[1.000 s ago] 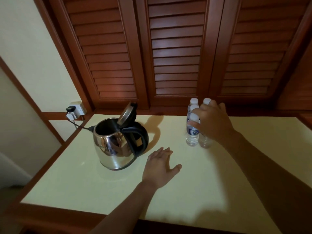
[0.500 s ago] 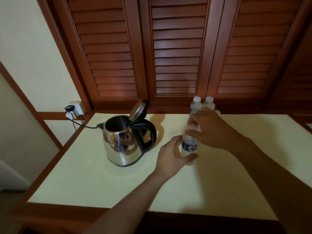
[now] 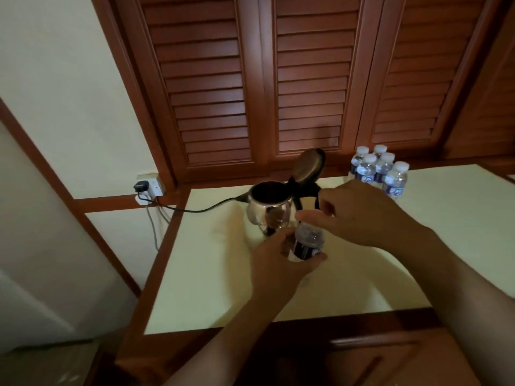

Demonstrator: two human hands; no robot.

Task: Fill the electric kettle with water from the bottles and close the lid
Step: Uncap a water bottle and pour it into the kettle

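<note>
A steel electric kettle (image 3: 269, 211) stands on the cream table (image 3: 211, 277), its lid (image 3: 308, 166) tipped up and open. Just in front of it my left hand (image 3: 277, 264) grips the body of a small clear water bottle (image 3: 308, 242) with a dark label. My right hand (image 3: 359, 211) comes from the right, fingers curled over the bottle's top, which hides the cap. Several more capped bottles (image 3: 379, 171) stand grouped at the back of the table, right of the kettle.
The kettle's black cord (image 3: 195, 209) runs left to a wall socket (image 3: 149, 186). Brown louvred doors (image 3: 306, 79) rise behind the table. A wooden edge (image 3: 278, 327) borders the table's front.
The bottle has come nearer to me and in front of the kettle. My left hand has closed round its body and my right hand sits over its top. The view has shifted, showing more bottles.
</note>
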